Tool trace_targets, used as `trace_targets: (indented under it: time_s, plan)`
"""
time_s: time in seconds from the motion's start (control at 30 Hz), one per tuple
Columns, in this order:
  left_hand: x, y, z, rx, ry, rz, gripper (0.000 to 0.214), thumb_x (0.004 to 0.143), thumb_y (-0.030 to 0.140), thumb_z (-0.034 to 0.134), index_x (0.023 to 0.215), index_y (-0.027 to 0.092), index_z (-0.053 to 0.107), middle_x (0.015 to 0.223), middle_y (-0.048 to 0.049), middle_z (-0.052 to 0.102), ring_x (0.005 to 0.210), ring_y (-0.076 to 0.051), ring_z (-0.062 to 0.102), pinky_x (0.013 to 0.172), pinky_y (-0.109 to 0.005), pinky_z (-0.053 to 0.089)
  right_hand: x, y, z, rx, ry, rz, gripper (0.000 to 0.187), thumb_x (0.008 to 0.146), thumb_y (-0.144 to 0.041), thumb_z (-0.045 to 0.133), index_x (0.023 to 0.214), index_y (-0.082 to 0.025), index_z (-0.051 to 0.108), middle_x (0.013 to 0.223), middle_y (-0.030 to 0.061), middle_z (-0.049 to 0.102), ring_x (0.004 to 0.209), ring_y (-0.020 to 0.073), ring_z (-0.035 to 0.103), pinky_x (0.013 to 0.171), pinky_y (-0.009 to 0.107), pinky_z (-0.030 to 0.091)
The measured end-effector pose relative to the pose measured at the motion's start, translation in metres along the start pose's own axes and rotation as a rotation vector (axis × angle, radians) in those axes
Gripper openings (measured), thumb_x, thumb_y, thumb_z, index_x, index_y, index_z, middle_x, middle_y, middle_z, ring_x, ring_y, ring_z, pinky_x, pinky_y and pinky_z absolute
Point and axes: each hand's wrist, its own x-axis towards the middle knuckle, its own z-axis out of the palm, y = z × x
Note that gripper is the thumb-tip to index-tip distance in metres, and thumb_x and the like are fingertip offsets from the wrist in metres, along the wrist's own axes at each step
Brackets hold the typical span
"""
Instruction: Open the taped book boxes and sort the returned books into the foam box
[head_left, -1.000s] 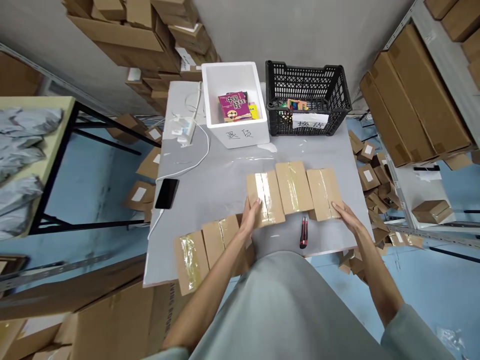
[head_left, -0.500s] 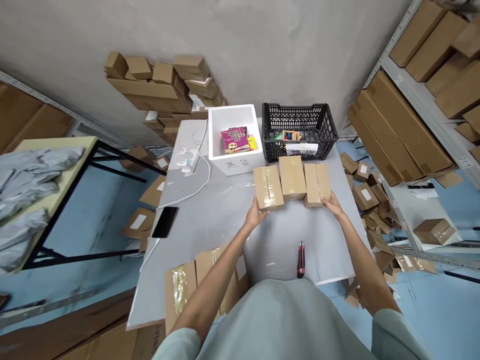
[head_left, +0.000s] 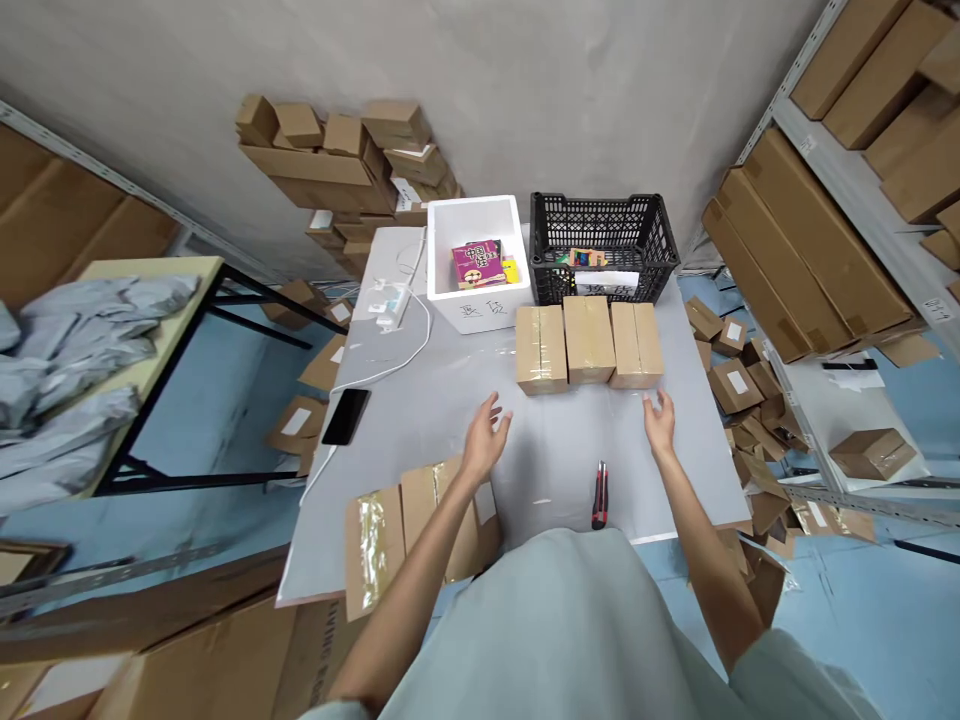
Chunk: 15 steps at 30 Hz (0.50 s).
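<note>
Three small taped cardboard boxes stand side by side on the grey table (head_left: 420,400): a left box (head_left: 541,345), a middle box (head_left: 589,338) and a right box (head_left: 636,342). My left hand (head_left: 486,437) is in the air, lower left of the left box, its fingers apart and nothing in it. Just below the right box, my right hand (head_left: 660,422) is also free, with thumb and fingers spread. A red and black utility knife (head_left: 600,497) lies on the table between my forearms. Larger cardboard boxes (head_left: 376,545) sit under my left forearm, partly hidden by it.
Behind the three boxes are a white foam box (head_left: 480,310) with colourful packets and a black plastic crate (head_left: 544,285). A phone (head_left: 346,416), a power strip (head_left: 391,308) and a white cable lie at left. Shelves with cartons (head_left: 806,260) flank the right side.
Both hands have let go of the outer boxes and drawn back toward me, opening. The three boxes now stand in a straighter row close to the crate. The view has shifted slightly.
</note>
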Motion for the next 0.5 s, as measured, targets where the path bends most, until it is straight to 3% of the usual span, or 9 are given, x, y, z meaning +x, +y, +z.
trace_targets:
  time_s: [0.13,0.27,0.4,0.5]
  plan:
    - [-0.100,-0.058,-0.063,0.087,0.188,-0.080,0.060,0.104,0.055,0.058,0.152,0.020,0.059,0.156,-0.0185,0.065,0.136,-0.033,0.068,0.118,-0.051,0.055,-0.087,0.018,0.012,0.091,-0.239,0.046,0.070,0.090,-0.068,0.067,0.136,-0.015,0.069,0.149,0.0259,0.068,0.137,0.0362,0.068,0.113,0.054,0.058]
    - [-0.178,-0.112,-0.115,0.245,0.347,-0.323,0.060,0.096,0.053,0.062,0.143,0.017,0.062,0.148,-0.0205,0.068,0.144,-0.037,0.061,0.126,-0.055,0.047,-0.164,0.023,0.039,0.092,-0.584,0.088,0.057,0.089,-0.063,0.074,0.126,-0.020,0.074,0.140,0.0204,0.076,0.126,0.0341,0.075,0.111,0.054,0.060]
    - [-0.214,-0.153,-0.148,0.288,0.348,-0.572,0.075,0.084,0.059,0.075,0.139,0.011,0.059,0.143,-0.0243,0.068,0.148,-0.044,0.056,0.126,-0.061,0.044,-0.234,0.018,0.071,0.022,-0.946,0.176,0.054,0.085,-0.057,0.083,0.126,-0.022,0.077,0.140,0.0171,0.077,0.119,0.0310,0.079,0.114,0.052,0.060]
    - [-0.220,-0.175,-0.163,0.155,0.296,-0.735,0.078,0.082,0.061,0.078,0.139,0.010,0.059,0.144,-0.0250,0.069,0.148,-0.043,0.058,0.125,-0.055,0.047,-0.278,0.012,0.094,-0.029,-1.080,0.280,0.073,0.083,-0.058,0.088,0.143,-0.020,0.072,0.151,0.0195,0.071,0.129,0.0336,0.076,0.118,0.053,0.057]
